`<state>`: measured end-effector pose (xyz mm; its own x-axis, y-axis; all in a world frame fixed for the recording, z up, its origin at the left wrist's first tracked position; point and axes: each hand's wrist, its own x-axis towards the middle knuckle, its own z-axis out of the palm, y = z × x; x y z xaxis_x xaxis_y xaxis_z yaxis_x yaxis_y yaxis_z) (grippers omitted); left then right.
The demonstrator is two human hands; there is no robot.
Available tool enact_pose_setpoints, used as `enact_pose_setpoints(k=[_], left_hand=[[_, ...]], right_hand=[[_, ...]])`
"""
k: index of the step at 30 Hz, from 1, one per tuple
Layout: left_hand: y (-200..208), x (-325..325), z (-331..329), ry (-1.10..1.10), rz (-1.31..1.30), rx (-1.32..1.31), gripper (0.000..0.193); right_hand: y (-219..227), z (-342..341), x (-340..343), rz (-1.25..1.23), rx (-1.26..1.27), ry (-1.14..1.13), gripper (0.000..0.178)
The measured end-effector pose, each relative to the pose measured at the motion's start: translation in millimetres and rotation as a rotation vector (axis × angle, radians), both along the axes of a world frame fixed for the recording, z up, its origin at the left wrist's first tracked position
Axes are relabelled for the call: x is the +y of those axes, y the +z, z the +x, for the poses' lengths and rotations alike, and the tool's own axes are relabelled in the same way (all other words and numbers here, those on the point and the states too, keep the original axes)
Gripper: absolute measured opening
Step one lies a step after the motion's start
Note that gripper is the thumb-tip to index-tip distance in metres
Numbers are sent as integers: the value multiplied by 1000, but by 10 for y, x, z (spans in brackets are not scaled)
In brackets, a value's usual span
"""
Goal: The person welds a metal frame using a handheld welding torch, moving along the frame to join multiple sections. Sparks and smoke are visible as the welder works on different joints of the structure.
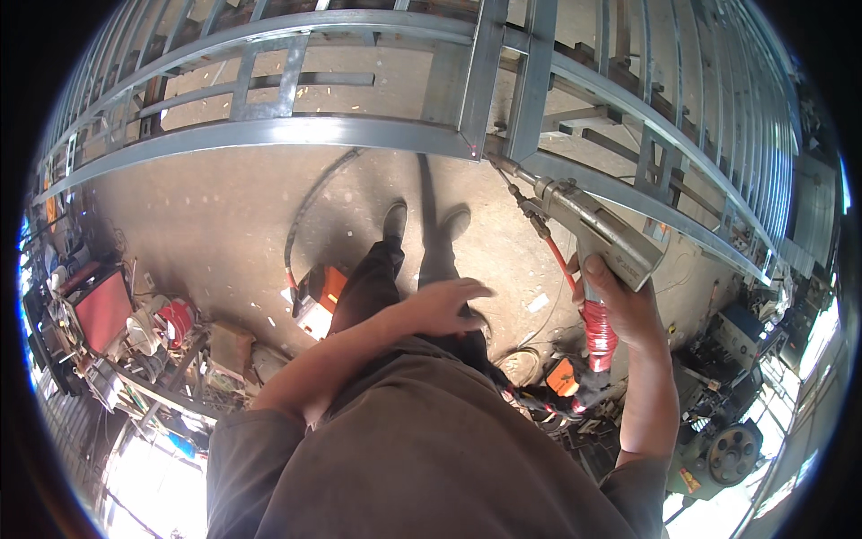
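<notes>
My right hand [620,301] is wrapped round the grip of a grey metal welding gun [602,225]. Its narrow nozzle points up and left, close to a corner joint of a bare metal frame [269,133]; I cannot tell whether the tip touches. A small pink light spot shows on the frame by that corner. Under the barrel runs a thin orange-red feed tube [558,256], and a cable wrapped in shiny red tape [599,337] hangs below the grip. In front of my waist, my left hand [449,305] is empty, fingers stretched out to the right.
Barred metal panels span the far side. A dark hose [305,211] curves over the floor to an orange and white box [321,296] beside my leg. Cables and another orange item [563,377] lie at right. Cluttered shelving stands left; machinery with a handwheel [732,454] stands right.
</notes>
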<state>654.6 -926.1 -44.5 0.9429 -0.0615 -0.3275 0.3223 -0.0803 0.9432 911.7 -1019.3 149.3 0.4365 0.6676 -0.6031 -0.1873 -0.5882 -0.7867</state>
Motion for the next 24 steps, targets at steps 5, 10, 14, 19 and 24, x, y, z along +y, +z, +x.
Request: enact_pose_setpoints(k=[5,10,14,19,24], left_hand=[[686,-211,705,180,-1010,-23,89],[880,-378,1024,406,-1288,-31,90],[843,-478,1119,466,-1309,22,83],[891,-493,1208,543,-1223,116,78],[969,-469,1273,555,-1154,155,76]], right_hand=[[-153,15,25,-35,-49,81,34],[-223,68,42,-15,90,163,70],[-251,136,11,-5,113,175,65],[-293,317,-9,-63,133,179,49],[-341,404,-17,-73,140,208,46]])
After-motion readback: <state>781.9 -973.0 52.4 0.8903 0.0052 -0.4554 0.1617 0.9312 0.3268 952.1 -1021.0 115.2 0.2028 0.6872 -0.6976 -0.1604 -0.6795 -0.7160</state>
